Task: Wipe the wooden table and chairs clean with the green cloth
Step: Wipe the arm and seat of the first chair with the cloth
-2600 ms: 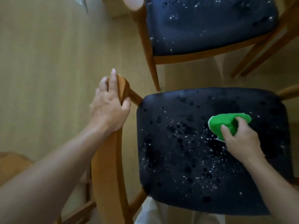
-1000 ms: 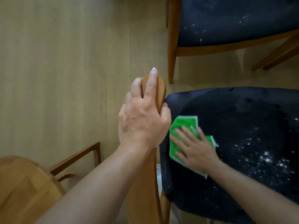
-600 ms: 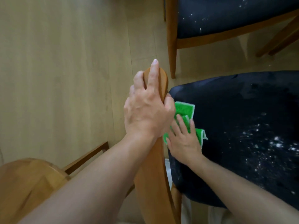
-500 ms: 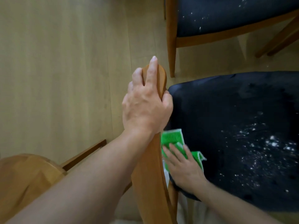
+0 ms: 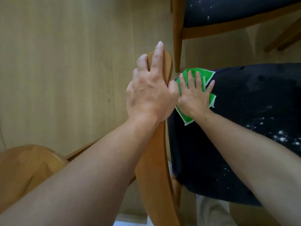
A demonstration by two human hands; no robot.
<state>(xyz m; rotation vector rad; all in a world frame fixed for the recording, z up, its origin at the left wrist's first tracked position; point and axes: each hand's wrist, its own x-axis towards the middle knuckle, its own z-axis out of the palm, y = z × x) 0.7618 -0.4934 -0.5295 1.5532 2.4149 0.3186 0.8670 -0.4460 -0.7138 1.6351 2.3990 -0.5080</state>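
Left hand (image 5: 150,93): grips the top of the wooden chair back (image 5: 156,149), thumb curled onto the seat side, other fingers wrapped over the floor side, index finger stretched up along the rounded tip.

Right hand (image 5: 194,95): lies flat on the green cloth (image 5: 195,74) with fingers straight and spread, pressing it down onto the seat – not curled round it.

Green cloth: folded, white-edged, at the far left corner of the near chair's dark seat (image 5: 241,128), just beside the chair back and touching the left hand's thumb side; its corners show beyond the fingertips and below the wrist.

Near chair: dark upholstered seat on a wooden frame. The part around the cloth looks plain dark, while white specks (image 5: 280,136) lie scattered on the right side of the seat, well apart from the cloth.

Second chair (image 5: 228,12): at the top of the view, same dark seat in a wooden frame, a few white specks on it – one wooden leg comes down close to the tip of the near chair's back.

Lower left: a rounded wooden surface (image 5: 24,170), partly hidden behind the left forearm; whether it is the table or another chair cannot be told.

Floor (image 5: 65,62): pale wood-look boards.

Containers: none in view.
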